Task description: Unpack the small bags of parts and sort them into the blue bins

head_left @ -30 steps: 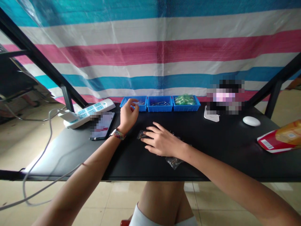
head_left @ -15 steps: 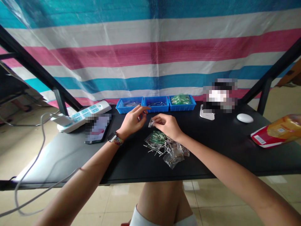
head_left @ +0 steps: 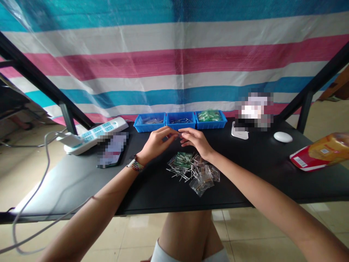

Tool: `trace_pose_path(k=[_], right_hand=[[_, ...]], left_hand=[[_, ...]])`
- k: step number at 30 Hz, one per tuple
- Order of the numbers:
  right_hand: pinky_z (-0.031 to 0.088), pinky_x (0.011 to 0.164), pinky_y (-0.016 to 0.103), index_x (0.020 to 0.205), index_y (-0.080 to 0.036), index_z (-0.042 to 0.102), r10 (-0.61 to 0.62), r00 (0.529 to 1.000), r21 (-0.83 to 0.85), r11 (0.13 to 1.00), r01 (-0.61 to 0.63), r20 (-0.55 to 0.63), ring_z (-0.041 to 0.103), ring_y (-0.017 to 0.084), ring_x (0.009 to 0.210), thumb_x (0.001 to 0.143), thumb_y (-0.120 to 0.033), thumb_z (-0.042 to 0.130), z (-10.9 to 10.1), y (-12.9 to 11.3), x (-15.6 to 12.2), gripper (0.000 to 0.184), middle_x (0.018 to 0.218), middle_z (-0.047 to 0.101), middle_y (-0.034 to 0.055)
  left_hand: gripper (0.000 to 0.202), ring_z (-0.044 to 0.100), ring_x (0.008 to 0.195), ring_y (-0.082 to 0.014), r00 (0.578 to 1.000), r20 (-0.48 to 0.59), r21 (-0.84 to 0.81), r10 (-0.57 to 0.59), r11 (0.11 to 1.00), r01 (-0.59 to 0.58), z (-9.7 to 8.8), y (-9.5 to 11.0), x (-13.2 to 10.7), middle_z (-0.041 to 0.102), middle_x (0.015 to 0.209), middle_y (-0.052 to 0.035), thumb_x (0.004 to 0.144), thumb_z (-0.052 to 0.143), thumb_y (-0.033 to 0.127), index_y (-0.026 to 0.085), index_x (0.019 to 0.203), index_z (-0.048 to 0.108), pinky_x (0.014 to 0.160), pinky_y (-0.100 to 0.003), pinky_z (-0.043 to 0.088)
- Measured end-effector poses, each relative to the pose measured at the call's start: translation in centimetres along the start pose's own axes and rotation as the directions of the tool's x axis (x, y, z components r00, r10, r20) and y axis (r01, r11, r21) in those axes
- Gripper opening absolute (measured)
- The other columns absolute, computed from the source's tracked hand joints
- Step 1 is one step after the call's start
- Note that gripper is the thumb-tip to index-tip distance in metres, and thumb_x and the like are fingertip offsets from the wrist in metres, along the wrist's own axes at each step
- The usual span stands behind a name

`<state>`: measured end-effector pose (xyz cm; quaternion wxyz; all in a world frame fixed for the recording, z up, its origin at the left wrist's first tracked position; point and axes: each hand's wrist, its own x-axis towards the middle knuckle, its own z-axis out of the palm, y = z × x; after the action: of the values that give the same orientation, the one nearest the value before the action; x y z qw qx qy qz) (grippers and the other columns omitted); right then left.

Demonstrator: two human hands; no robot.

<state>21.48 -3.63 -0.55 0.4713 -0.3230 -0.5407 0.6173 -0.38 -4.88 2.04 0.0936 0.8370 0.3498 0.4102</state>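
Note:
My left hand (head_left: 159, 142) and my right hand (head_left: 198, 142) meet fingertip to fingertip above the table, just in front of the blue bins. Pinched between their fingers is a small clear plastic bag (head_left: 180, 135), mostly hidden by them. Below my right hand lies a pile: green pieces in clear wrap (head_left: 183, 159), loose silver rivet-like pins (head_left: 182, 174) and small clear bags (head_left: 202, 183) with brownish pieces inside.
Three joined blue bins (head_left: 150, 127) stand at the back, holding clear bags, metal pins and green packets. A power strip (head_left: 105, 128) and a phone (head_left: 113, 149) lie left. At right are a white oval object (head_left: 283, 137) and a red-yellow package (head_left: 321, 153).
My left hand has come right and its fingers have closed in on the right hand's fingertips. The small bag, held out by my right hand before, is now mostly covered.

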Motion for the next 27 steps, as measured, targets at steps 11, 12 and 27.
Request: trace_pose_path(k=[11,12,27], right_hand=[[0.062,0.063,0.028,0.084,-0.019,0.074,0.059,0.998,0.036,0.998,-0.059,0.002,0.07,0.014,0.064,0.072,-0.058,0.094,-0.1,0.0,0.0,0.046,0.079,0.074,0.0017],[0.062,0.063,0.028,0.085,-0.019,0.075,0.079,0.997,0.059,0.995,-0.079,-0.003,0.071,0.014,0.065,0.071,-0.058,0.095,-0.1,0.0,0.0,0.046,0.081,0.075,0.0022],[0.057,0.064,0.03,0.083,-0.019,0.079,0.015,0.999,-0.021,1.0,-0.016,-0.034,0.067,0.016,0.065,0.081,-0.053,0.081,-0.6,-1.1,-0.4,0.034,0.078,0.076,0.0043]], left_hand=[[0.033,0.076,0.104,-0.0218,0.994,-0.093,-0.057,-0.056,0.997,0.05,0.4,0.1,-0.1,0.077,0.123,-0.0106,0.105,0.061,0.024,0.023,0.137,0.07,0.093,-0.039,0.065],[0.035,0.074,0.114,-0.0238,0.995,-0.095,0.01,-0.008,1.0,0.009,0.3,0.1,0.0,0.074,0.131,-0.0112,0.105,0.06,0.021,0.025,0.137,0.071,0.101,-0.043,0.063],[0.014,0.075,0.094,-0.02,0.885,-0.368,-0.092,-0.287,0.958,0.272,0.7,-2.2,0.1,0.08,0.103,-0.0052,0.103,0.069,0.034,0.022,0.106,0.074,0.083,-0.034,0.06]])
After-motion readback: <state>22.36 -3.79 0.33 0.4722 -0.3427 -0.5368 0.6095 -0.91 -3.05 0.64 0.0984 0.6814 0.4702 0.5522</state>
